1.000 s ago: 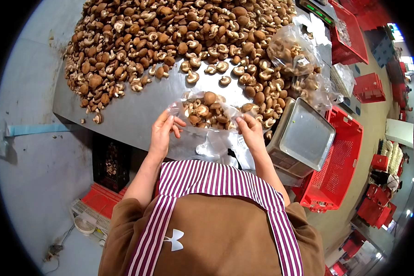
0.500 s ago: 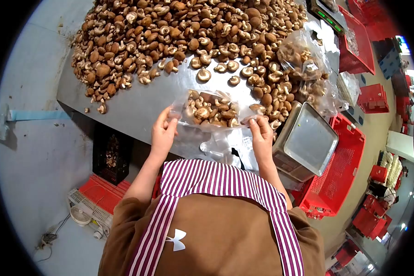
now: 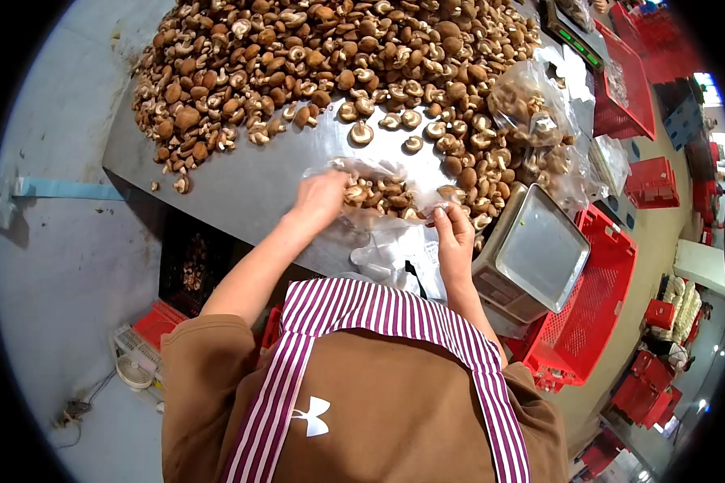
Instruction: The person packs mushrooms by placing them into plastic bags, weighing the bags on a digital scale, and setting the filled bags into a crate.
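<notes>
A clear plastic bag of brown mushrooms (image 3: 381, 196) lies on the metal table (image 3: 217, 193), near its front edge. My left hand (image 3: 323, 196) is over the bag's left side; its fingertips are blurred and partly hidden at the bag's mouth, so their hold cannot be made out. On the right, my right hand (image 3: 454, 229) pinches the edge of the plastic between thumb and finger. Flattened clear bags (image 3: 383, 256) lie just below the filled one. A large heap of loose mushrooms (image 3: 298, 56) spreads behind and to the right of my hands.
Right of my right hand stands a scale with a metal pan (image 3: 542, 248), beside a red crate (image 3: 590, 310). Filled bags (image 3: 532, 105) and a scale with a green display (image 3: 576, 44) are at the back right. Below the table's left side is a dark crate (image 3: 193, 270).
My left hand has moved up and right from the bag's left edge to over its mouth. My right hand stays at the right edge. The whole view has shifted slightly.
</notes>
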Demonstrator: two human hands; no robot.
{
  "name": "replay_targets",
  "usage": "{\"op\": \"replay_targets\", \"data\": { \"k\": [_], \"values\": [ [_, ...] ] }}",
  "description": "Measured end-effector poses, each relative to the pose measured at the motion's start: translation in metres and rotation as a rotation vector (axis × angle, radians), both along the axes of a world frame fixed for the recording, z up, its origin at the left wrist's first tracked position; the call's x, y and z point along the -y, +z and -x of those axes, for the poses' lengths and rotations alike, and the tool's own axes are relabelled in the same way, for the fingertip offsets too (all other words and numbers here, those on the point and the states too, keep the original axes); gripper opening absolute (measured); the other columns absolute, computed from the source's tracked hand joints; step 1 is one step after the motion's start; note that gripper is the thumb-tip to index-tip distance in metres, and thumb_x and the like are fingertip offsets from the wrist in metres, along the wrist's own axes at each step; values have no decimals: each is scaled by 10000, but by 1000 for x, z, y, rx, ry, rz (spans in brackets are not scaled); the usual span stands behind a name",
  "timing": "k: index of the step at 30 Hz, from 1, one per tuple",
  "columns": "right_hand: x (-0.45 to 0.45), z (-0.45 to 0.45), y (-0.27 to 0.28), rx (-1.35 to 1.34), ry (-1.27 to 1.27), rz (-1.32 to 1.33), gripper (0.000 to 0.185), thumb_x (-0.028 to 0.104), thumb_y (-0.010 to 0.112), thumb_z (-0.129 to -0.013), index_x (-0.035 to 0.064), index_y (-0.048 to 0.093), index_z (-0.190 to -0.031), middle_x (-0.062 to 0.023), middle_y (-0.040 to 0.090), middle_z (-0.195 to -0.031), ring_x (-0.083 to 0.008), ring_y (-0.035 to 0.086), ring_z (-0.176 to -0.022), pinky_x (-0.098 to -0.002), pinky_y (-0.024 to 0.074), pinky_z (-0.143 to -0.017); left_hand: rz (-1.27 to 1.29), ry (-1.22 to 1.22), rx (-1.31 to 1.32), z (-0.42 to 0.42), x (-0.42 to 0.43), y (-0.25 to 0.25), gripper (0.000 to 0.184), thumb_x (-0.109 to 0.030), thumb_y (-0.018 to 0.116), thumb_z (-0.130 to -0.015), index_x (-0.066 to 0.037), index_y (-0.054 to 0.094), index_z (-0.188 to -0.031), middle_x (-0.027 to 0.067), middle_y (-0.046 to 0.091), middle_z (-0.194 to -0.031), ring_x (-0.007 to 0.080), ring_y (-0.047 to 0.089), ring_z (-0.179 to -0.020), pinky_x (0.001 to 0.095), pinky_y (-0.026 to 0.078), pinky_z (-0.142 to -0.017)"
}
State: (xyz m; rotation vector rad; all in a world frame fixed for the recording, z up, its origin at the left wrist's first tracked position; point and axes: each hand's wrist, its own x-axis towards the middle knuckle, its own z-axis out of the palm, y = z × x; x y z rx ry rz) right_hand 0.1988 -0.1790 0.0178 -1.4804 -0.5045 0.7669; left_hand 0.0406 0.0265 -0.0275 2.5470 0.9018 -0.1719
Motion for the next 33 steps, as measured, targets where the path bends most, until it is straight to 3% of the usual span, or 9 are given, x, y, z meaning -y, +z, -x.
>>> {"op": "replay_targets", "data": {
  "k": [5,8,10,19,22,25,29,31,33],
  "values": [
    [2,3,-15,-2,109,69,151,128,561,-1003,9,655,-1002,-22,671,-885,-88,582,-819,-250,465,-759,-107,86,53,36,-8,-22,198,-39,485,-880,-34,609,-1034,180,647,-1049,390,656,-925,485,533,-789],
    [-6,7,-26,11,138,52,178,139,548,-1011,-5,652,-1028,-44,692,-914,-105,593,-831,-262,475,-768,-57,66,11,33,-11,-35,316,-17,490,-876,-52,597,-1172,181,611,-1145,393,649,-964,498,529,-808],
    [-10,6,-28,19,121,123,185,139,544,-1014,-8,650,-1050,-44,693,-918,-107,611,-836,-265,482,-764,39,73,51,28,-14,-45,440,-8,576,-837,-87,568,-1270,155,587,-1201,397,621,-1034,487,520,-874],
    [-5,-4,-39,-111,65,38,162,143,561,-1005,13,654,-1033,-39,703,-916,-94,622,-811,-249,484,-718,194,110,114,27,-28,-59,425,-96,609,-842,-92,589,-1267,181,556,-1302,376,554,-1188,453,458,-999],
    [-1,-6,-39,-116,38,67,176,165,550,-1012,19,647,-1016,-56,704,-909,-109,639,-819,-263,494,-731,366,209,98,33,-33,-70,385,-158,570,-866,-75,608,-1240,188,572,-1285,385,571,-1148,457,470,-967],
    [0,-6,-44,-130,48,77,196,188,542,-1017,21,644,-1003,-62,698,-888,-119,641,-818,-277,499,-740,282,292,-10,25,-17,-56,350,-220,566,-889,-56,636,-1190,194,587,-1248,388,574,-1128,453,470,-951],
    [-4,-5,-44,-136,57,60,193,191,553,-1012,20,643,-1012,-62,697,-884,-126,641,-815,-278,497,-735,287,297,4,25,-19,-84,350,-241,588,-886,-46,647,-1170,196,594,-1226,392,577,-1114,455,474,-938],
    [-5,-6,-40,-141,34,55,191,189,554,-1012,20,642,-1012,-62,697,-886,-127,641,-814,-277,497,-734,232,337,209,28,-17,-80,374,-223,584,-899,-30,632,-1215,182,623,-1082,356,613,-1030,405,488,-890],
    [-3,-8,-39,-149,12,49,188,188,555,-1011,21,641,-1011,-62,697,-887,-129,642,-814,-277,496,-734,266,393,354,33,-16,-74,363,-229,578,-915,-35,637,-1217,147,642,-1067,300,627,-998,368,495,-856]
  ]
}}
